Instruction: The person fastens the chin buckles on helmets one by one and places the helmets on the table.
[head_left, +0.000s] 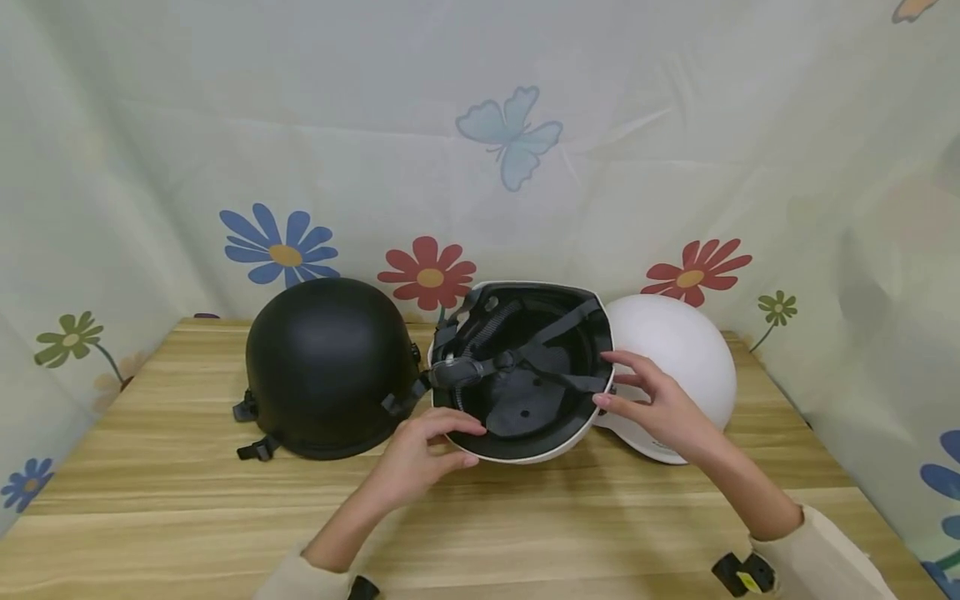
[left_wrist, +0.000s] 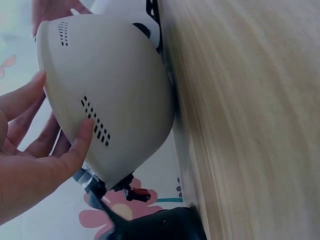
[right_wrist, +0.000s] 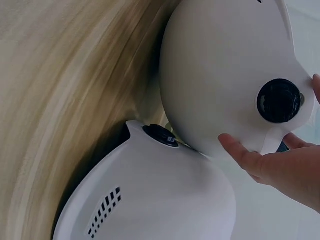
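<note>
A white helmet (head_left: pixel 547 452) lies upturned in the middle of the table, its black padded inside and dark straps (head_left: pixel 504 363) facing up. My left hand (head_left: pixel 422 454) grips its near left rim, fingers over the edge and thumb on the outer shell beside the slotted vents (left_wrist: pixel 96 121). On the right side my right hand (head_left: pixel 660 408) holds the rim between fingers and thumb. The right wrist view shows that thumb against the shell near a round black knob (right_wrist: pixel 279 101).
To the left stands a black helmet (head_left: pixel 326 367), dome up, with buckles at its edge. A second white helmet (head_left: pixel 678 358) sits dome up at the right, touching the upturned one. The wooden table (head_left: pixel 187 500) backs onto a flower-printed curtain (head_left: pixel 337 150).
</note>
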